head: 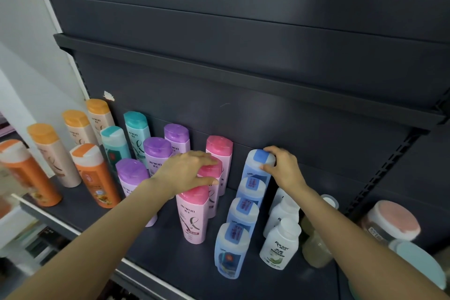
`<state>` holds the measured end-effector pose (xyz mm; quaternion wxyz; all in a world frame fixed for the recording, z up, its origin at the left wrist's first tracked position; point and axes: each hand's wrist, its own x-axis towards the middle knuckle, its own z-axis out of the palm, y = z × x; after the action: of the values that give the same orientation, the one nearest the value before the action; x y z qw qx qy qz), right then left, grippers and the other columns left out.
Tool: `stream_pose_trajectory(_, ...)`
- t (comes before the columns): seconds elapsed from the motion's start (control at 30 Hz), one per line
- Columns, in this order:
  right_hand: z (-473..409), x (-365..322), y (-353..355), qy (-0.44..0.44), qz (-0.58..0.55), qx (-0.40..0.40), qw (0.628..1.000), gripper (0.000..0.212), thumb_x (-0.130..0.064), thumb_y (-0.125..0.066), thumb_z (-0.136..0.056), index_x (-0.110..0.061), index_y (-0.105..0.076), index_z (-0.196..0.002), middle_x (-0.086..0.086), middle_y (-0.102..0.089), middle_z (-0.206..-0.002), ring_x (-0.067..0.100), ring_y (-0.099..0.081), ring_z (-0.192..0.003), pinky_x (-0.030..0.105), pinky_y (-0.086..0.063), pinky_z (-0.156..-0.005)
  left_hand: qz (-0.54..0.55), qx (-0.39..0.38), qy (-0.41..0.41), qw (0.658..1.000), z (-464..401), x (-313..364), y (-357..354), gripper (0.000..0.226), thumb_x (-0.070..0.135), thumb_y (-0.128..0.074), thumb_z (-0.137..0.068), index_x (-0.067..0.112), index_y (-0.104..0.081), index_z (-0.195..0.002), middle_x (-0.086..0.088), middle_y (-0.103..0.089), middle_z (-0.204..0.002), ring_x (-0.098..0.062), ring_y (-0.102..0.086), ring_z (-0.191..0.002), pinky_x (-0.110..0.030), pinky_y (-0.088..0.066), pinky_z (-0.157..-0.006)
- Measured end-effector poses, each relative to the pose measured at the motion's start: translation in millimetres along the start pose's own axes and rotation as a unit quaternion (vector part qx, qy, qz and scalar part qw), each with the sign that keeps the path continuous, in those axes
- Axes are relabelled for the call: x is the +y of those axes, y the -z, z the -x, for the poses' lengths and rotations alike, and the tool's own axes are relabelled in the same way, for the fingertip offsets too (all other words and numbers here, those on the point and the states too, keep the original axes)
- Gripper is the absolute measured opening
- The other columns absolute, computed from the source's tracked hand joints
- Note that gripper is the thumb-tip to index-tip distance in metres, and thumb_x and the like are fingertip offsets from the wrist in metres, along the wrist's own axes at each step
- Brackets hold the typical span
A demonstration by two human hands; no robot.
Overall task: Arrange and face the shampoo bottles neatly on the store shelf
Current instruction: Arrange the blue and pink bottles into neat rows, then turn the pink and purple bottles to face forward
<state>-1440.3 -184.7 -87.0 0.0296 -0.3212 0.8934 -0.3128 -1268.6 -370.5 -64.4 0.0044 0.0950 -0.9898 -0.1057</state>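
Shampoo bottles stand in colour rows on a dark shelf (170, 246). My left hand (187, 170) grips the cap of the middle pink bottle (214, 178) in a row of three; the front pink bottle (193, 217) shows its label, the rear pink bottle (219, 151) stands against the back panel. My right hand (282, 168) grips the top of the rearmost blue bottle (258, 163), at the back of a row of several; the front blue bottle (231, 251) stands near the shelf edge. Purple bottles (155, 153) stand left of the pink row.
Teal bottles (136, 134) and orange bottles (92, 178) fill the shelf's left part. White bottles (280, 243), yellowish bottles (316, 248) and a jar with a pink lid (392, 220) crowd the right. An upper shelf edge (243, 75) overhangs.
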Motion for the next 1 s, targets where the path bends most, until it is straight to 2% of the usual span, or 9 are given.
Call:
stream_pose_trajectory(0.1,5,3,-1,0.018,0.065,0.003,0.998,0.048,-0.015,-0.062,-0.089,-0.011,-0.049,-0.135,0.009,-0.047,-0.132,0.023,-0.051,-0.116,0.029,-0.043,-0.096,0.043,-0.008,0.017,0.999,0,1,0,0.054,0.051,-0.054,-0.088,0.028,-0.047,-0.137,0.007,-0.042,-0.143,-0.013,-0.041,-0.130,-0.035,-0.036,-0.107)
stream_pose_trajectory(0.23,12,-2,1,0.067,0.127,0.034,0.989,0.041,-0.018,-0.058,-0.092,-0.011,-0.053,-0.132,0.003,-0.041,-0.133,0.016,-0.045,-0.119,0.029,-0.047,-0.090,0.063,0.011,0.028,0.998,5,6,0,0.047,0.044,-0.051,-0.092,0.024,-0.050,-0.135,0.004,-0.044,-0.141,-0.016,-0.042,-0.129,-0.035,-0.036,-0.107)
stream_pose_trajectory(0.37,21,-31,-2,0.113,0.052,0.029,0.992,0.040,-0.017,-0.064,-0.088,-0.012,-0.058,-0.127,0.002,-0.048,-0.125,0.016,-0.045,-0.117,0.026,-0.042,-0.093,0.089,0.068,0.033,0.993,20,7,2,0.039,0.031,-0.054,-0.093,0.023,-0.053,-0.131,0.003,-0.049,-0.137,-0.017,-0.045,-0.125,-0.033,-0.037,-0.105)
stream_pose_trajectory(0.47,36,-65,-10,0.152,-0.014,0.013,0.988,0.037,-0.018,-0.067,-0.086,-0.013,-0.062,-0.122,0.002,-0.055,-0.118,0.016,-0.051,-0.111,0.019,-0.036,-0.093,0.110,0.110,0.042,0.987,36,-2,8,0.036,0.025,-0.056,-0.092,0.019,-0.055,-0.127,0.000,-0.055,-0.128,-0.018,-0.051,-0.115,-0.031,-0.043,-0.096)
stream_pose_trajectory(0.53,46,-87,-20,0.169,-0.021,-0.003,0.985,0.037,-0.020,-0.068,-0.085,-0.014,-0.063,-0.121,0.003,-0.058,-0.116,0.017,-0.054,-0.107,0.020,-0.038,-0.092,0.110,0.131,0.050,0.984,49,-13,12,0.033,0.024,-0.056,-0.092,0.018,-0.058,-0.124,-0.002,-0.058,-0.121,-0.019,-0.052,-0.112,-0.033,-0.045,-0.093)
stream_pose_trajectory(0.63,60,-113,-42,0.162,-0.005,-0.040,0.986,0.041,-0.027,-0.069,-0.085,-0.016,-0.061,-0.123,0.001,-0.058,-0.121,0.017,-0.055,-0.110,0.023,-0.040,-0.095,0.105,0.146,0.054,0.982,71,-38,17,0.031,0.022,-0.056,-0.092,0.018,-0.060,-0.122,-0.004,-0.059,-0.121,-0.023,-0.051,-0.114,-0.036,-0.043,-0.094)
stream_pose_trajectory(0.7,68,-126,-56,0.148,0.007,-0.064,0.987,0.045,-0.029,-0.069,-0.084,-0.016,-0.059,-0.126,0.000,-0.056,-0.126,0.016,-0.054,-0.115,0.020,-0.037,-0.096,0.083,0.139,0.053,0.985,85,-55,19,0.035,0.025,-0.056,-0.092,0.019,-0.057,-0.126,-0.003,-0.057,-0.126,-0.023,-0.048,-0.117,-0.034,-0.041,-0.096)
stream_pose_trajectory(0.8,76,-139,-73,0.114,0.035,-0.087,0.989,0.052,-0.027,-0.069,-0.083,-0.018,-0.054,-0.132,0.004,-0.053,-0.132,0.019,-0.049,-0.121,0.023,-0.033,-0.099,0.031,0.125,0.041,0.991,101,-80,19,0.045,0.031,-0.057,-0.090,0.020,-0.050,-0.133,-0.003,-0.051,-0.135,-0.024,-0.043,-0.122,-0.034,-0.036,-0.101)
stream_pose_trajectory(1.0,88,-149,-87,0.041,0.053,-0.065,0.996,0.054,-0.013,-0.066,-0.085,-0.026,-0.050,-0.135,0.008,-0.053,-0.135,0.024,-0.050,-0.122,0.027,-0.036,-0.101,-0.024,0.060,0.015,0.998,115,-113,10,0.060,0.041,-0.054,-0.091,0.026,-0.032,-0.145,0.003,-0.029,-0.152,-0.022,-0.027,-0.137,-0.033,-0.026,-0.110)
